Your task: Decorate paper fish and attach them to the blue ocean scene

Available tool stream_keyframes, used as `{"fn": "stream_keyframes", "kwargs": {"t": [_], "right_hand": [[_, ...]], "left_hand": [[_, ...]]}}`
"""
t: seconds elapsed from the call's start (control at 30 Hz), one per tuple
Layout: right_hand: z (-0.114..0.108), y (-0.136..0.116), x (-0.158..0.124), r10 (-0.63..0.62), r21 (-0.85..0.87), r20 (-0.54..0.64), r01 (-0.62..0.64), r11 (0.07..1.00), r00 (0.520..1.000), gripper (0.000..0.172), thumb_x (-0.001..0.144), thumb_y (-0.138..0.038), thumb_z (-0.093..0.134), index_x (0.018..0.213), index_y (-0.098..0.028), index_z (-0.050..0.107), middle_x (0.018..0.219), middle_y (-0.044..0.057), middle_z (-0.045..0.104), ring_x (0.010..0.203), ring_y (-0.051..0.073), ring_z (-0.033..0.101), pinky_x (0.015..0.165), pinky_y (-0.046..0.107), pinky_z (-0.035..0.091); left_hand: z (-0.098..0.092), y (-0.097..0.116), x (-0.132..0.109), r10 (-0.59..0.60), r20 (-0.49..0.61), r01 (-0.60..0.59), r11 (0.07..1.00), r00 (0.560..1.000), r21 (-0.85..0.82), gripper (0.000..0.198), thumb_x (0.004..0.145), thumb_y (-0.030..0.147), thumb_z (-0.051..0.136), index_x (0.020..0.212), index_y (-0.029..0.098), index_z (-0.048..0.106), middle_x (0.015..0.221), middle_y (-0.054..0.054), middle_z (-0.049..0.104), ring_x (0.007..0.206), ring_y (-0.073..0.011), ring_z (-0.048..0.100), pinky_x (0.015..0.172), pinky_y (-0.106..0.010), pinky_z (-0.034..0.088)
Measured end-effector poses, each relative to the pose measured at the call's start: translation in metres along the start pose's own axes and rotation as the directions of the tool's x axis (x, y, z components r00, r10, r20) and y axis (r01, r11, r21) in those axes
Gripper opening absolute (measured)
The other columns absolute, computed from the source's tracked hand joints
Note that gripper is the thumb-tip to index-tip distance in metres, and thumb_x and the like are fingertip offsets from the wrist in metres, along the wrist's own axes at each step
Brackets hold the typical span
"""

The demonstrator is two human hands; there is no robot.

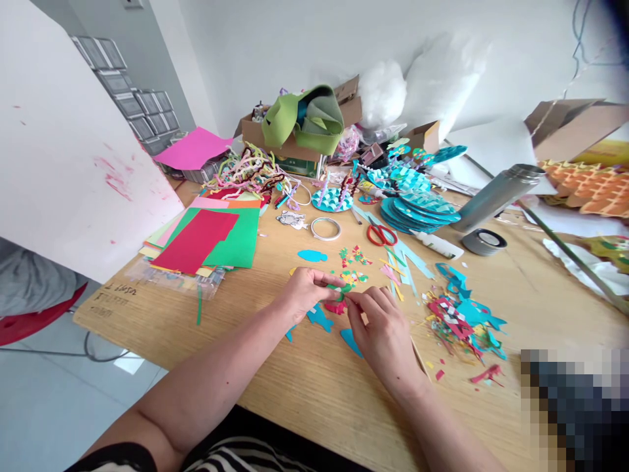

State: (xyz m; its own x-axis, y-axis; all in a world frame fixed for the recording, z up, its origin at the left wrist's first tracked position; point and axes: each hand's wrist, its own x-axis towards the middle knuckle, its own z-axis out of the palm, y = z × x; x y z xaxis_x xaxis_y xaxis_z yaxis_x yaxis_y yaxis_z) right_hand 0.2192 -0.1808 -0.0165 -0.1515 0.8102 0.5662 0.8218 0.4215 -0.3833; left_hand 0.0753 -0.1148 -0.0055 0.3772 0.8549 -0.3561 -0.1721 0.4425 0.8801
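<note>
Bright, soft light reaches my whole table (275,373), though I can't tell where it comes from. On the far side, the wall (275,39) and white bags (445,78) look washed out. The bottle (496,196) at right gleams softly. Shadows around my left hand (305,292) and right hand (381,328) are faint. The wide lens tilts the board (83,131) at left. The far right corner darkens, coarse blocks cover the near right, and the green paper (346,288) I'm pinching lacks fine detail.

We stretched both forearms (221,370) forward and inward, our left hand (307,292) and right hand (383,328) close together, fingers (327,278) curled and fingertips nearly meeting.
</note>
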Motion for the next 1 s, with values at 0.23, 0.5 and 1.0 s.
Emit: {"fn": "stream_keyframes", "kwargs": {"t": [0.23,0.5,1.0], "right_hand": [[-0.0001,-0.0001,0.0004,-0.003,-0.019,0.008,0.003,1.0,1.0,0.017,0.092,-0.014,0.047,0.081,-0.018,0.06,0.071,0.004,0.053,0.069,0.018,0.046,0.061,0.03,0.037],[0.0011,0.0003,-0.0006,0.007,-0.02,0.011,-0.007,1.0,1.0,0.015,0.091,-0.015,0.048,0.082,-0.018,0.059,0.073,0.004,0.053,0.07,0.018,0.047,0.061,0.03,0.037],[0.003,-0.0023,-0.001,0.022,-0.037,0.018,-0.021,0.999,1.0,0.015,0.091,-0.013,0.044,0.08,-0.019,0.053,0.074,0.004,0.051,0.073,0.019,0.047,0.062,0.031,0.035]], "left_hand": [[0.001,-0.0018,0.0003,0.002,-0.009,-0.001,0.999,1.0,0.054,0.025,0.052,0.008,0.075,0.077,0.012,0.075,0.06,-0.001,0.069,0.055,-0.0115,0.062,0.057,-0.023,0.053],[0.0005,-0.0029,0.0016,-0.02,0.005,0.02,0.999,1.0,0.031,0.028,0.05,0.012,0.08,0.077,0.011,0.074,0.062,-0.002,0.07,0.054,-0.0122,0.063,0.058,-0.025,0.054],[0.0,-0.0078,0.0046,-0.053,0.043,0.056,0.995,0.998,-0.088,0.03,0.044,0.011,0.08,0.073,0.009,0.073,0.062,-0.003,0.07,0.051,-0.0129,0.064,0.058,-0.027,0.055]]}}
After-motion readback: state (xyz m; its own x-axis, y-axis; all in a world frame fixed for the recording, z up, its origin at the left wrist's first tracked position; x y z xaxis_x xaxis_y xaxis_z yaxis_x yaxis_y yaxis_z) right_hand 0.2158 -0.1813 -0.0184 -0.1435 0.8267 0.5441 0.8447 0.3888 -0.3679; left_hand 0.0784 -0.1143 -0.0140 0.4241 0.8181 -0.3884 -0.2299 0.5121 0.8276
